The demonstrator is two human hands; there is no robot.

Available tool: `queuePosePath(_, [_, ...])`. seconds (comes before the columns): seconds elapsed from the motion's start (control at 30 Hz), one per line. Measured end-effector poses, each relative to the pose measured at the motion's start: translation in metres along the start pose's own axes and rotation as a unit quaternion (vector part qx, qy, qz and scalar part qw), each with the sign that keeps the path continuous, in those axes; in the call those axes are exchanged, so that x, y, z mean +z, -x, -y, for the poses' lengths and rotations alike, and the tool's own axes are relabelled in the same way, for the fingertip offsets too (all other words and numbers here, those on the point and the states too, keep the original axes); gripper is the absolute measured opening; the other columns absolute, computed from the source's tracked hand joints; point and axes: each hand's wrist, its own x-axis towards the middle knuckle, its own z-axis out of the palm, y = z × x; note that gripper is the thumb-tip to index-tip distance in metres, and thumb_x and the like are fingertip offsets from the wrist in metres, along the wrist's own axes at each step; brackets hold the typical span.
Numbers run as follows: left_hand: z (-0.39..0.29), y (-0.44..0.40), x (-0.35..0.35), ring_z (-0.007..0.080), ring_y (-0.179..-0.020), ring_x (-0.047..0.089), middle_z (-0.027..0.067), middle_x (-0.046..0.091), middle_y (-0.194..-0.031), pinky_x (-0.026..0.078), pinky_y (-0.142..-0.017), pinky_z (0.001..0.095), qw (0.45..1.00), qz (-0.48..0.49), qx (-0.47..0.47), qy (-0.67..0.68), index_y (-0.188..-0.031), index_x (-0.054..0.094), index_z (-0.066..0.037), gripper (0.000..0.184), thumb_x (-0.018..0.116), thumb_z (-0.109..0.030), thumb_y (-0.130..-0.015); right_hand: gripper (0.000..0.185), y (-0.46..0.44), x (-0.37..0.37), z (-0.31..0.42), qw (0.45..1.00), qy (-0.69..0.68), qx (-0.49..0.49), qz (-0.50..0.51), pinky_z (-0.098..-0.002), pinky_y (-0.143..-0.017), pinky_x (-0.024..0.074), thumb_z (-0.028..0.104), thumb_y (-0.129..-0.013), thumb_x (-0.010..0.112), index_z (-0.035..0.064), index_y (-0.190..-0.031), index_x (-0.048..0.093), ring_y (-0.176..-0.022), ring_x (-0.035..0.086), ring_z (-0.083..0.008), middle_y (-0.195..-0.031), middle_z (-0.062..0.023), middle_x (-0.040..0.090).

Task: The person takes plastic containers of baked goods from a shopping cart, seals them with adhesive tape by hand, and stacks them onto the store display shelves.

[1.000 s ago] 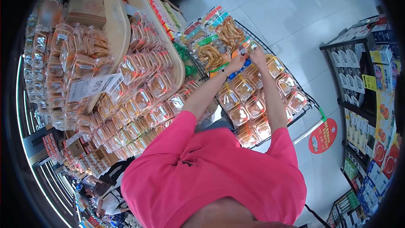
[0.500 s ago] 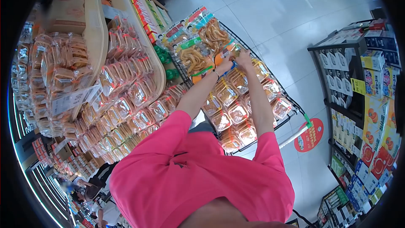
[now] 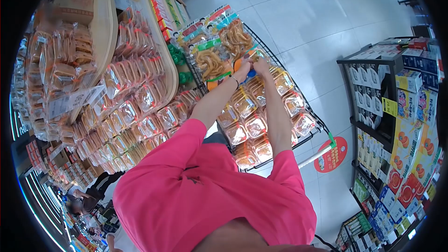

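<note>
My left hand [image 3: 242, 71], with a dark band at the wrist, is closed at an orange plastic package [image 3: 239, 62] in the shopping cart [image 3: 305, 92]. Close beside it, my right hand [image 3: 261, 65] is closed at the same package's right end. A small blue part [image 3: 252, 73] shows between the hands; my fingers partly hide what they grip. Beyond my hands lie clear bags of brown twisted snacks [image 3: 234, 38] with coloured headers. Nearer to me, rows of clear-wrapped food packs [image 3: 255, 125] fill the cart under my forearms.
On the left, a curved wooden shelf [image 3: 171, 72] holds many wrapped packs [image 3: 125, 114] and a price sign [image 3: 74, 102]. Dark shelving [image 3: 347, 88] with boxed goods stands on the right. A red round floor sticker [image 3: 332, 155] lies by the cart handle [image 3: 311, 157]. People are at the lower left.
My hands have shifted slightly left and are still close together at the orange package. The view has moved a little, so the cart and right shelving appear further left.
</note>
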Motion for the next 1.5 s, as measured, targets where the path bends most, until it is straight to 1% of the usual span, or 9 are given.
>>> queuePosePath(0.17, [-0.003, 0.003, -0.005, 0.0183, -0.083, 0.053, 0.0099, 0.052, -0.093, 0.044, -0.071, 0.0302, 0.990, -0.125, 0.037, -0.051, -0.109, 0.047, -0.003, 0.031, 0.049, -0.002, -0.078, 0.067, -0.009, 0.011, 0.001, 0.991, -0.130, -0.024, 0.015, -0.0479, -0.109, 0.0232, 0.035, -0.079, 0.055, -0.0020, -0.132, 0.040, -0.130, 0.030, -0.0483, -0.135, -0.0378, 0.033])
queuePosePath(0.23, [0.004, -0.005, -0.015, 0.0206, -0.086, 0.050, 0.0113, 0.050, -0.094, 0.042, -0.075, 0.0322, 0.981, -0.176, 0.057, -0.063, -0.106, 0.046, -0.002, 0.033, 0.049, 0.001, -0.074, 0.054, 0.006, 0.009, 0.015, 0.990, -0.087, -0.012, -0.108, -0.0413, -0.096, 0.0420, 0.019, -0.075, 0.051, -0.0019, -0.125, 0.049, -0.112, 0.053, -0.0421, -0.116, -0.0325, 0.055])
queuePosePath(0.47, [-0.003, 0.020, -0.045, 0.0270, -0.100, 0.048, 0.0158, 0.048, -0.102, 0.039, -0.087, 0.0366, 0.945, -0.235, 0.104, -0.204, -0.107, 0.040, -0.003, 0.041, 0.062, -0.012, -0.073, 0.046, 0.014, 0.028, 0.016, 0.981, -0.183, 0.051, -0.037, -0.0379, -0.094, 0.0425, 0.017, -0.076, 0.050, -0.0051, -0.116, 0.056, -0.110, 0.056, -0.0386, -0.107, -0.0280, 0.061])
queuePosePath(0.57, [-0.015, 0.033, -0.052, 0.0272, -0.099, 0.050, 0.0159, 0.050, -0.101, 0.040, -0.086, 0.0366, 0.936, -0.226, 0.089, -0.255, -0.107, 0.040, -0.002, 0.045, 0.066, -0.013, -0.072, 0.037, -0.026, 0.074, -0.026, 0.971, -0.237, 0.010, -0.034, -0.0328, -0.078, 0.0458, 0.011, -0.076, 0.048, -0.0065, -0.107, 0.058, -0.089, 0.060, -0.0255, -0.097, -0.0192, 0.063])
queuePosePath(0.7, [-0.044, 0.072, -0.048, 0.0244, -0.095, 0.051, 0.0142, 0.049, -0.099, 0.042, -0.083, 0.0350, 0.917, -0.241, 0.097, -0.301, -0.105, 0.039, -0.003, 0.050, 0.071, -0.015, -0.069, 0.031, 0.056, 0.011, 0.037, 0.944, -0.325, -0.016, 0.049, -0.0259, -0.065, 0.0431, 0.005, -0.078, 0.051, -0.0046, -0.107, 0.055, -0.075, 0.055, -0.0130, -0.090, -0.0096, 0.061])
queuePosePath(0.93, [-0.064, 0.133, -0.071, 0.0182, -0.087, 0.050, 0.0101, 0.048, -0.094, 0.043, -0.076, 0.0320, 0.927, -0.223, 0.149, -0.262, -0.101, 0.037, -0.004, 0.051, 0.074, -0.013, -0.068, 0.040, 0.131, 0.022, 0.056, 0.877, -0.477, -0.047, -0.041, -0.0248, -0.069, 0.0435, 0.005, -0.080, 0.062, -0.0001, -0.117, 0.045, -0.078, 0.053, -0.0106, -0.087, -0.0049, 0.057])
queuePosePath(1.13, [-0.097, 0.245, -0.088, 0.0078, -0.078, 0.052, 0.0014, 0.050, -0.083, 0.043, -0.064, 0.0235, 0.975, -0.123, 0.178, -0.040, -0.096, 0.038, -0.007, 0.043, 0.074, -0.007, -0.072, 0.064, 0.231, -0.013, 0.091, 0.838, -0.512, -0.182, 0.053, -0.0284, -0.079, 0.0474, -0.005, -0.071, 0.072, 0.0005, -0.125, 0.037, -0.088, 0.056, -0.0148, -0.109, -0.0113, 0.052])
queuePosePath(1.17, [-0.104, 0.263, -0.093, 0.0068, -0.083, 0.051, 0.0003, 0.050, -0.092, 0.043, -0.069, 0.0218, 0.976, -0.121, 0.141, -0.113, -0.099, 0.037, -0.008, 0.040, 0.070, -0.002, -0.078, 0.064, 0.241, -0.013, 0.091, 0.819, -0.520, -0.225, 0.090, -0.0292, -0.079, 0.0481, -0.006, -0.071, 0.072, 0.0010, -0.125, 0.038, -0.089, 0.056, -0.0152, -0.111, -0.0117, 0.051])
queuePosePath(1.5, [-0.112, 0.387, -0.110, 0.0085, -0.088, 0.052, 0.0043, 0.046, -0.098, 0.048, -0.071, 0.0232, 0.941, -0.030, 0.329, 0.069, -0.098, 0.032, -0.009, 0.042, 0.065, 0.007, -0.079, 0.064, 0.351, -0.017, 0.141, 0.846, -0.392, -0.356, 0.063, -0.0276, -0.084, 0.0464, -0.014, -0.067, 0.070, 0.0024, -0.123, 0.043, -0.092, 0.057, -0.0138, -0.107, -0.0071, 0.054])
